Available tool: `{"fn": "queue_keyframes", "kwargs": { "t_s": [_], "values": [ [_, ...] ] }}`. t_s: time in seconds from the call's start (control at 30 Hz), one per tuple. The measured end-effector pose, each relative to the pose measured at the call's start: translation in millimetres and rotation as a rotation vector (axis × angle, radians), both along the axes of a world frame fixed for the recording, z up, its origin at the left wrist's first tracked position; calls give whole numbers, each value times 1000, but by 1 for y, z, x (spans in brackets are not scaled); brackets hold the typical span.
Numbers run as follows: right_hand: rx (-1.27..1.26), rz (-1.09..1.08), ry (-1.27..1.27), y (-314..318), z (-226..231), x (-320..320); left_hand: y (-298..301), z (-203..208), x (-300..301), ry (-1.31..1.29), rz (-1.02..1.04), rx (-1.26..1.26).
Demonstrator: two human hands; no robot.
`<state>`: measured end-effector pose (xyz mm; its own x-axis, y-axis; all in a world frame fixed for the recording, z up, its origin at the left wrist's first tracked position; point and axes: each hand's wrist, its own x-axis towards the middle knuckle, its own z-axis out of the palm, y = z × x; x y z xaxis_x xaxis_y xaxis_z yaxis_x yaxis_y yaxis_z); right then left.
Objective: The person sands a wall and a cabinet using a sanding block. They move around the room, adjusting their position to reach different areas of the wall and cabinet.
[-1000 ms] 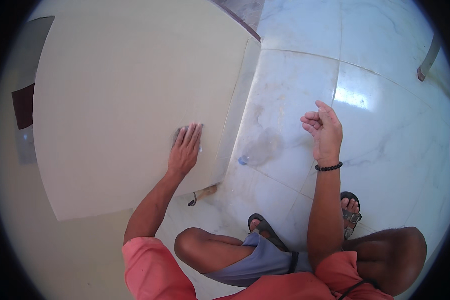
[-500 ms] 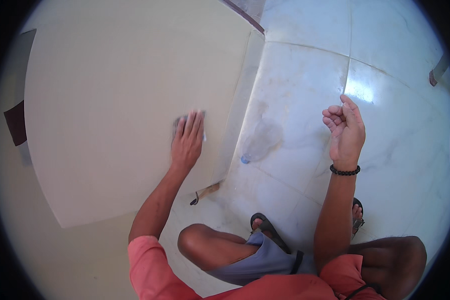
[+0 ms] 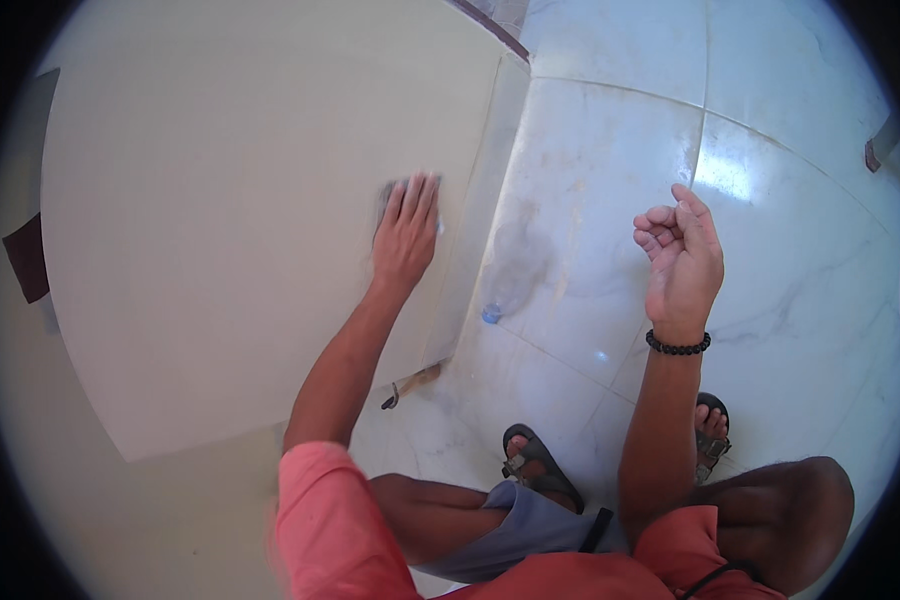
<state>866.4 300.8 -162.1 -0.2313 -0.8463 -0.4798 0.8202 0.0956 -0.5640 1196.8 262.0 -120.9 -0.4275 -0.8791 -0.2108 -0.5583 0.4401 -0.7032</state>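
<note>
My left hand (image 3: 407, 236) lies with its fingers stretched out over a dark grey piece of sandpaper (image 3: 383, 200), pressing it against a broad cream panel (image 3: 230, 240). Only the paper's edges show around the fingers, near the panel's right side. Pale dust coats the fingertips. Off to the right, my right hand (image 3: 682, 250) hovers over the tiled floor with its palm turned up. Its fingers are loosely curled and apart, with nothing in them, and a black bead bracelet (image 3: 678, 344) circles the wrist.
A clear plastic bottle with a blue cap (image 3: 491, 314) lies on the white marbled tile floor (image 3: 610, 150), beside the panel's edge. A wooden piece (image 3: 417, 380) sticks out under the panel's near corner. My sandalled feet (image 3: 540, 468) are below. Dark furniture legs (image 3: 880, 145) stand far right.
My left hand has slid up and to the right across the panel with the sandpaper under it. My right hand has shifted only slightly left in view.
</note>
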Motion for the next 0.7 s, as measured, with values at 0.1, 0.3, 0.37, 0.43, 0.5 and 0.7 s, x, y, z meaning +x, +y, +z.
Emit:
{"fn": "queue_keyframes", "kwargs": {
  "t_s": [0.1,0.3,0.37,0.43,0.5,0.7],
  "values": [
    [25,8,-70,7,-1,4,-14,-11,-7,-38,-22,-47],
    [10,30,-61,7,-12,2,171,16,63,39,144,180],
    [18,27,-42,6,-11,1,192,28,69,44,189,184],
    [13,24,-43,5,-8,2,186,33,67,50,185,173],
    [4,30,-65,9,-8,-1,138,37,29,-80,160,97],
    [15,76,-200,18,-18,9,132,17,19,-52,130,9]
  ]
}}
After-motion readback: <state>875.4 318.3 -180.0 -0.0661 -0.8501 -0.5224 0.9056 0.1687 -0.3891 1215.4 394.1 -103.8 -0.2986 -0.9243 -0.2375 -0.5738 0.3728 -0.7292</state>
